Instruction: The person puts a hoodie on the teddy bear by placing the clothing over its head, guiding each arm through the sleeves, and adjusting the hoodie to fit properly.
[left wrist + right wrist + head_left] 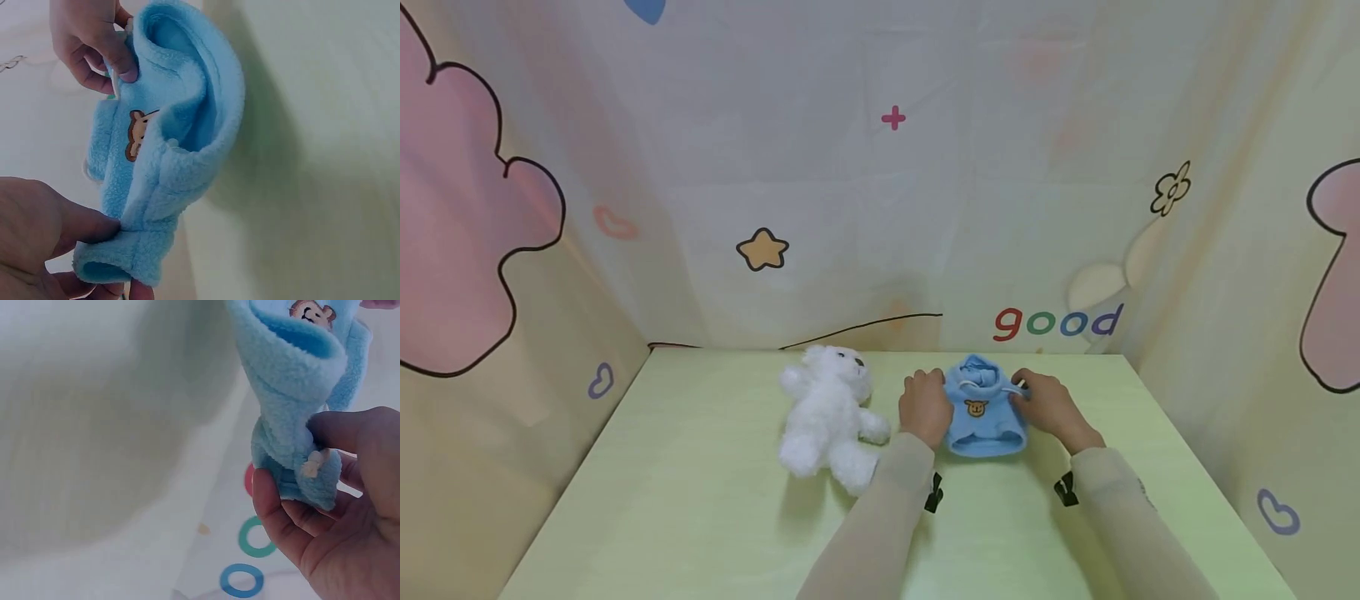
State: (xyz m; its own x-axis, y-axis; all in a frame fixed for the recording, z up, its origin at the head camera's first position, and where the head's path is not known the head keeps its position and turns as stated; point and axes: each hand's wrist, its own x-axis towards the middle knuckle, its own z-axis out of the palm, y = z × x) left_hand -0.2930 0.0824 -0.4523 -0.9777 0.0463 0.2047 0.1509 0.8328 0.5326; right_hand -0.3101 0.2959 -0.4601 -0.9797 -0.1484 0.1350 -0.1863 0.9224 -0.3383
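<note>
A small light-blue fleece doll hoodie [987,429] with an embroidered bear face hangs between my two hands in the head view. At its left side, my left hand [925,408] grips a sleeve [140,250] between thumb and fingers. The right hand [1051,406] pinches the other sleeve [281,450], its fingers curled beneath the fabric. The hoodie's bottom opening [215,112] gapes in the left wrist view, toward my body. White cords show by the hood [976,367]. Beside my left hand lies a white plush bear [827,417], touched by neither hand.
A pale green table [700,500] carries the bear and lies under both arms. A printed curtain [820,167] rises behind its back edge and along both sides. Small black clips [933,493] are at my sleeve cuffs.
</note>
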